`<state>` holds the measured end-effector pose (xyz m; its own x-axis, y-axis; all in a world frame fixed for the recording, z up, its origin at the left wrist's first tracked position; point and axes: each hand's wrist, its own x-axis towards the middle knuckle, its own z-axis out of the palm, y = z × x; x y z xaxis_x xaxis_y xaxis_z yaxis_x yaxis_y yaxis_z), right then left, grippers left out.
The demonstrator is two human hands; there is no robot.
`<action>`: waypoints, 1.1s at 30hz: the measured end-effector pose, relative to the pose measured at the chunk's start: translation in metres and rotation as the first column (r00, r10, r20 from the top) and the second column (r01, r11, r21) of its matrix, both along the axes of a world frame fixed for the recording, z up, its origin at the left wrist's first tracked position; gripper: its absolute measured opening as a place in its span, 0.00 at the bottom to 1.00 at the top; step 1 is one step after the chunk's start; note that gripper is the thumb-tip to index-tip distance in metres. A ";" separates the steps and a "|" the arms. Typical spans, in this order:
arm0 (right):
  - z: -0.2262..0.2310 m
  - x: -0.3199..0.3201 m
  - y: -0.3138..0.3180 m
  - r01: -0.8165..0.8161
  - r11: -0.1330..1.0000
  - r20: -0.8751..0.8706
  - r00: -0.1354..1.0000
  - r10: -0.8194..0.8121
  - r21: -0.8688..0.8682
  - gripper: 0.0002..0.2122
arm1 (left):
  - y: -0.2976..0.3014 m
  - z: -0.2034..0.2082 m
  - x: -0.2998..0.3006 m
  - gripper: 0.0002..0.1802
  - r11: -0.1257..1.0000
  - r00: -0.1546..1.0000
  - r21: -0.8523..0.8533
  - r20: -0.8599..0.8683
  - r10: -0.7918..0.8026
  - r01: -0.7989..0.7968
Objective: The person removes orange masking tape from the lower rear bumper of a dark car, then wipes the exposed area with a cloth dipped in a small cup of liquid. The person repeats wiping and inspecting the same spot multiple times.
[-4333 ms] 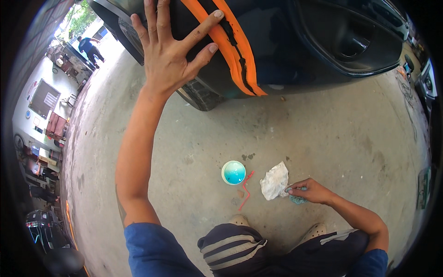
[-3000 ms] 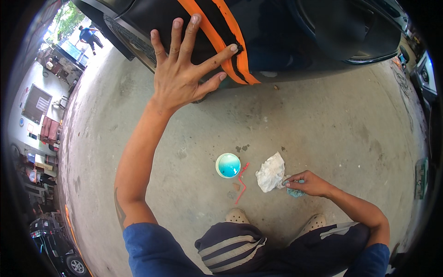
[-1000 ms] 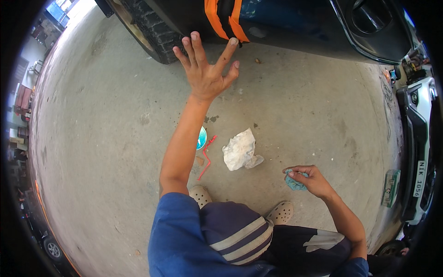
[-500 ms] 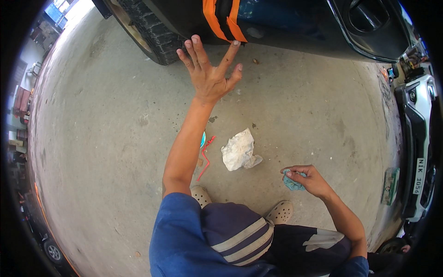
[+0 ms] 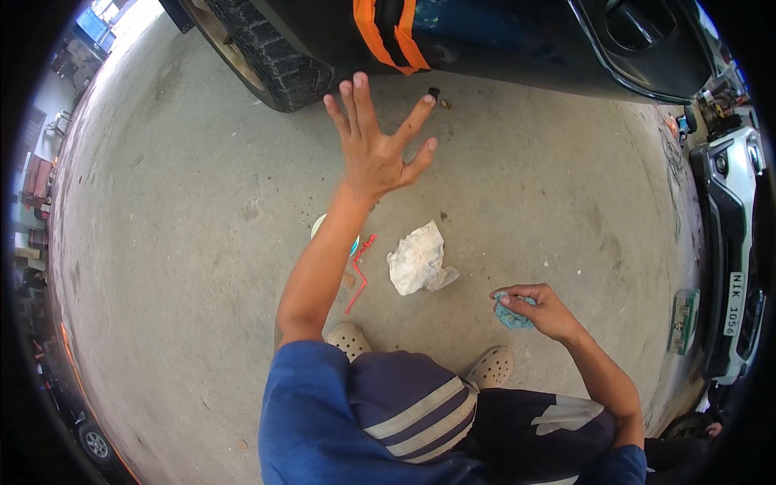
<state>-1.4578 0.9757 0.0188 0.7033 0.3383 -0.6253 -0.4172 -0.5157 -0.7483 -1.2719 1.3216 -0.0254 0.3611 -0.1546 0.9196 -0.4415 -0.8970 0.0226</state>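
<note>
My left hand [image 5: 378,149] is open with fingers spread, just below the lower edge of a dark car panel [image 5: 501,52]. Two orange tape strips [image 5: 368,32] with a black band between them run down that panel. A small dark bit [image 5: 434,93] shows at my index fingertip; whether it sticks to the finger, I cannot tell. My right hand [image 5: 550,311] is closed on a crumpled blue-green cloth [image 5: 512,314], low at the right. Between my hands, a crumpled off-white cloth [image 5: 416,259] lies on the concrete floor.
A bent red tool [image 5: 360,275] lies beside my left forearm, which partly hides a round white-and-teal container [image 5: 319,225]. The car's tyre [image 5: 279,73] is at upper left. A white and black vehicle front [image 5: 731,259] and a green box [image 5: 684,322] stand far right.
My left hand has come down and slightly right, off the lower end of the orange tape. More of the round container shows. My right hand stays nearly still with the blue-green cloth.
</note>
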 end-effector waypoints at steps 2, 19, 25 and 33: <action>-0.001 0.000 -0.001 -0.001 1.000 0.001 1.000 0.001 0.008 0.18 | -0.004 -0.006 -0.017 0.30 0.998 0.998 -0.025 -0.029 -0.060 0.059; -0.019 -0.001 -0.016 0.033 0.999 0.180 0.983 -0.030 -0.012 0.22 | -0.053 -0.049 -0.082 0.31 0.841 0.786 -0.329 -0.323 -0.527 0.429; -0.025 -0.020 -0.060 0.313 0.944 0.046 0.947 -0.319 0.104 0.19 | -0.072 -0.045 -0.098 0.28 0.789 0.635 -0.296 -0.473 -0.610 0.538; -0.107 -0.061 -0.062 0.781 0.388 -0.568 0.623 -0.537 0.489 0.17 | -0.062 -0.064 -0.153 0.26 0.841 0.509 -0.305 -0.686 -0.520 0.447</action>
